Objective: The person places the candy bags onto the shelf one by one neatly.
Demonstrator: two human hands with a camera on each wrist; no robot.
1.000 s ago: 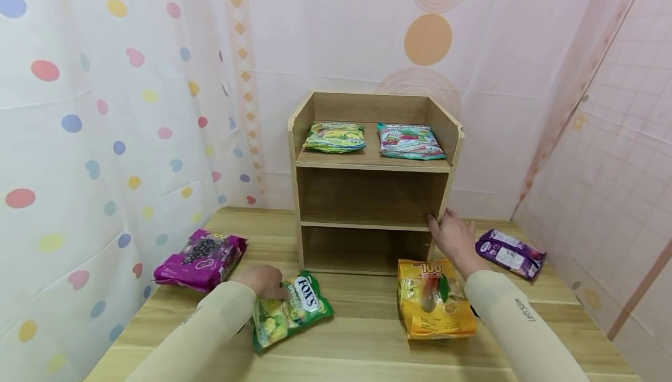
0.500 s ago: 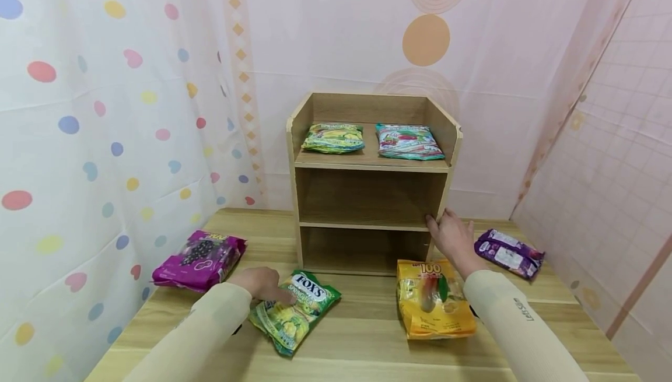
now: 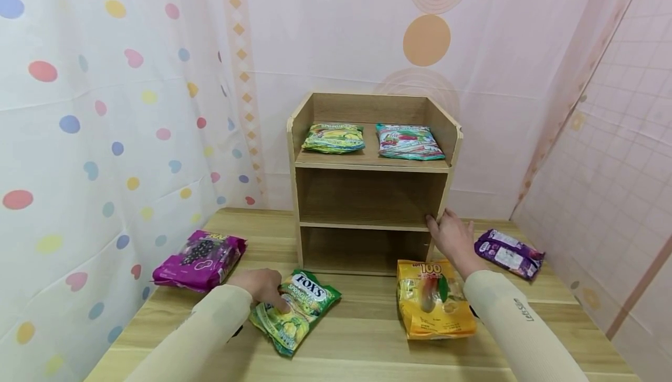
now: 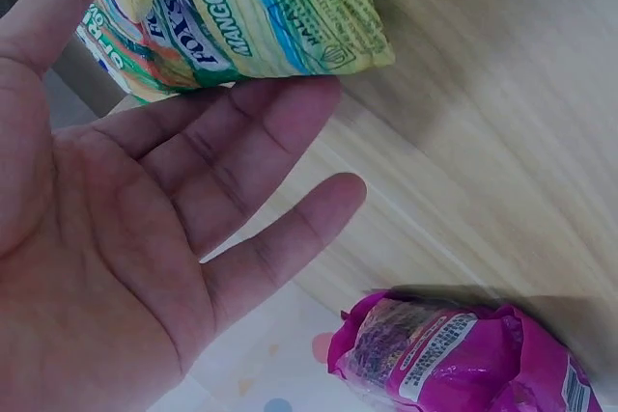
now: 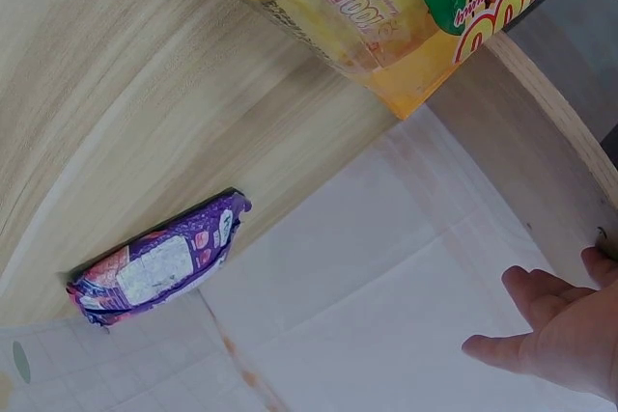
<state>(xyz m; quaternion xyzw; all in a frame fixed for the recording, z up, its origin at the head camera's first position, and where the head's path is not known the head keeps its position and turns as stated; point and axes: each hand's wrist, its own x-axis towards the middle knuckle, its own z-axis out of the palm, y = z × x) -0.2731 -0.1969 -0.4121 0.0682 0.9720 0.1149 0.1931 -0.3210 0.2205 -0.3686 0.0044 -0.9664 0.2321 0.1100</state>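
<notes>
My left hand [image 3: 259, 286] is at the left edge of a green Fox's candy bag [image 3: 301, 309] in front of a small wooden shelf [image 3: 362, 226]. Its thumb lies over the bag, while the other fingers [image 4: 256, 142] are straight and spread, their tips along the bag's lower edge in the left wrist view. My right hand [image 3: 454, 236] grips the shelf's right side panel, one digit inside the middle compartment and the others outside. Below that hand a yellow mango candy bag [image 3: 436, 297] leans at the shelf's lower right front.
On the top shelf lie a yellow candy bag [image 3: 333, 139] and a teal-edged candy bag [image 3: 410, 142]. A magenta grape candy bag [image 3: 202, 258] is on the table's left; a slim purple pack [image 3: 510, 253] lies right of the shelf. Patterned curtains [image 3: 157, 79] stand around the table.
The green candy bag has turned and shifted slightly right on the table. My left hand has loosened from its grip and moved a little left. The right hand stays at the shelf.
</notes>
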